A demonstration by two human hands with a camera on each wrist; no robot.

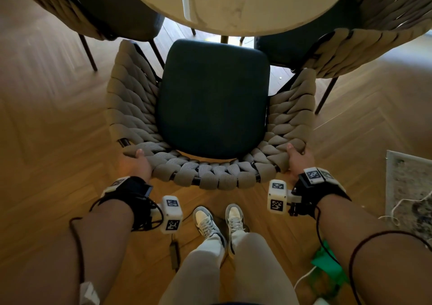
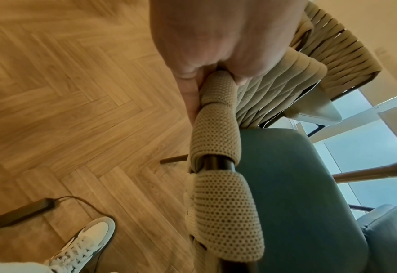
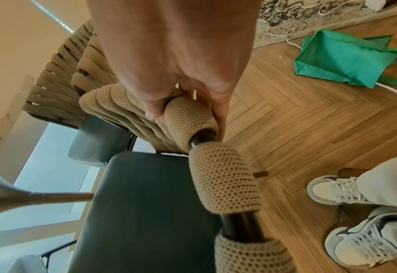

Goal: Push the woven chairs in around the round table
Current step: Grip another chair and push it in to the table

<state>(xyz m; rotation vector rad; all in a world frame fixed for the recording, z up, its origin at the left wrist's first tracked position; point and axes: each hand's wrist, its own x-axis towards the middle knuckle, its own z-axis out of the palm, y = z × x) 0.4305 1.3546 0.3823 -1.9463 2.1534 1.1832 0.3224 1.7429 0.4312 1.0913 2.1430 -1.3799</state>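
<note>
A woven beige chair with a dark teal seat faces the round marble table, its seat front just under the table edge. My left hand grips the left rear corner of the padded back rail, thumb on top and fingers behind. My right hand grips the right rear corner of the same rail. Each wrist view shows that hand, left hand and right hand, wrapped round the mesh-covered rail.
Two more woven chairs stand at the table, one at the left and one at the right. My feet are right behind the chair. A power brick, a green bag, white cords and a rug lie on the herringbone floor.
</note>
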